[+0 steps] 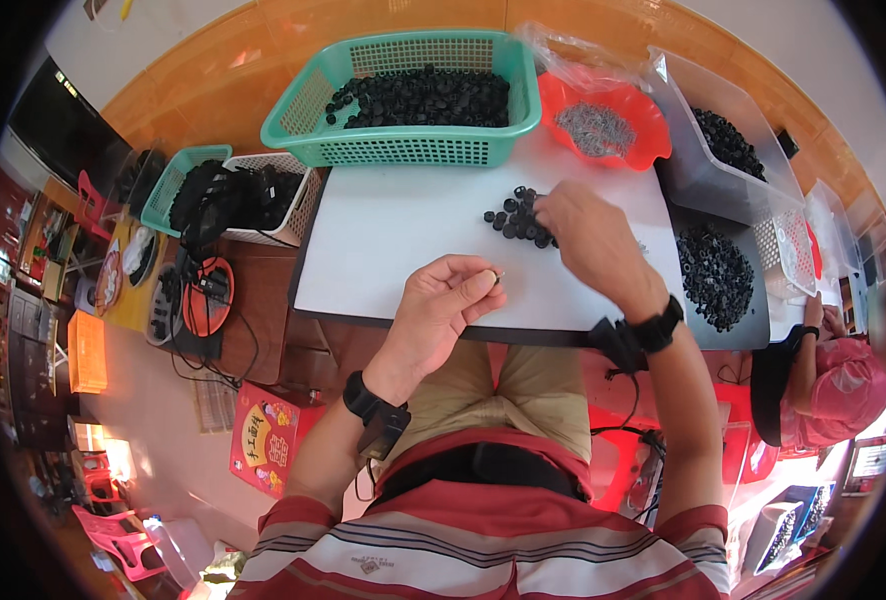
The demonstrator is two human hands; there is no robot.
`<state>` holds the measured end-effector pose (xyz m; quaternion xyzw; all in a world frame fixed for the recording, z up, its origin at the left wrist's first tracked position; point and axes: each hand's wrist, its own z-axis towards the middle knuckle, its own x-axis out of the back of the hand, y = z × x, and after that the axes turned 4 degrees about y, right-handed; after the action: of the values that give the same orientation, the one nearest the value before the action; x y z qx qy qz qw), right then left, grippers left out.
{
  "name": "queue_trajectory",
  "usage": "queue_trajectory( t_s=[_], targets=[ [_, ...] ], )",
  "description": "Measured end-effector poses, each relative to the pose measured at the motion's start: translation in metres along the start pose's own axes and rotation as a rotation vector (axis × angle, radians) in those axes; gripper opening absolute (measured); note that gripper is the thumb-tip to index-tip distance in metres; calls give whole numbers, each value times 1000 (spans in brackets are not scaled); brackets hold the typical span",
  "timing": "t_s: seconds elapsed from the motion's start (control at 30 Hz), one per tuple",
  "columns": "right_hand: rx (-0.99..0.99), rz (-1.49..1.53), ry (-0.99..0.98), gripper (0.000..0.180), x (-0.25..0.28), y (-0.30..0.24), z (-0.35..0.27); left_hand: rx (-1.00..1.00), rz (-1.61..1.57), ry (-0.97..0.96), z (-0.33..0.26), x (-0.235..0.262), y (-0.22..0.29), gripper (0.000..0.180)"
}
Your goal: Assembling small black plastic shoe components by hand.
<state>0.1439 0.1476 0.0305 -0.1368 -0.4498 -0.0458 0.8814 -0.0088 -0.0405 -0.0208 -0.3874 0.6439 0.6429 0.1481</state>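
Over the white tabletop (383, 240), my left hand (450, 300) is closed in a pinch on a small dark part (498, 277) with a shiny, metal-looking tip; most of it is hidden by the thumb and fingers. Farther off to the right, my right hand (593, 235) reaches down at the edge of a loose cluster of small round black parts (515, 220). Its fingertips are bunched together there, and whatever is between them cannot be made out. The black parts look like short rings or knobs, some with a hole in the middle.
Behind stand a green basket (403, 152) of black parts and a red bowl (653, 145) of thin metal pins. On the right are a clear bin (703, 185) and a heap of black pieces (715, 278). Cables (248, 340) hang at left; another person (833, 390) sits far right.
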Motion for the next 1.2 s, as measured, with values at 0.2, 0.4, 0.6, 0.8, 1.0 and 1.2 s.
queue_trajectory(
  t_s=[0.2,0.4,0.6,0.8,1.0,1.2],
  targets=[
    [7,-83,-156,11,-16,-21,-40,-38,28,5,3,-1,-4,18],
    [-77,59,-95,9,-10,-29,-45,-45,44,-7,2,-6,-2,20],
    [-312,419,6,18,9,-42,-54,-36,52,-9,2,-10,-5,23],
    [-286,575,170,24,9,-59,-59,23,8,-48,3,-20,-11,22],
    [-302,618,242,23,-2,-65,-63,81,-26,-74,-2,-31,-15,24],
    [-295,595,261,23,-2,-63,-68,88,-44,-102,-3,-32,-20,24]
  ],
)
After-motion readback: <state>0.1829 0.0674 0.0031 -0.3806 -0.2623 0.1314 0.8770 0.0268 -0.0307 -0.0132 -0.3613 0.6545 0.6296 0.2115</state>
